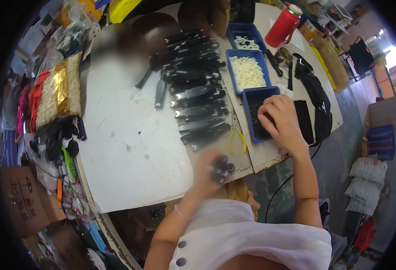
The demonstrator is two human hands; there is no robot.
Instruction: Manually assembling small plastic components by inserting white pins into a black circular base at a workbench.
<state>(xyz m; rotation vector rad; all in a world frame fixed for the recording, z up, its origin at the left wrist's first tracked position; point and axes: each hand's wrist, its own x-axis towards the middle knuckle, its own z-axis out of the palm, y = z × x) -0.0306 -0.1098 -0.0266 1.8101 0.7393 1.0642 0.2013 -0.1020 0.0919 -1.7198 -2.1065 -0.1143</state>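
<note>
My left hand, smeared by motion at the table's front edge, is closed around a bundle of black pieces with round ends; their exact kind is hard to make out. My right hand reaches over the nearest blue bin, which holds small black parts. Its fingers are bent together at the bin, and whatever they pinch is hidden. Left of the bins lies a long row of black, glossy-looking handled pieces. Pliers with yellow handles rest between that row and the nearest bin.
Behind the nearest bin stand a blue bin of white pieces and another of mixed white and black pieces. A red thermos stands at the far right. A black pouch lies right of my hand. Bags and cardboard boxes crowd the left.
</note>
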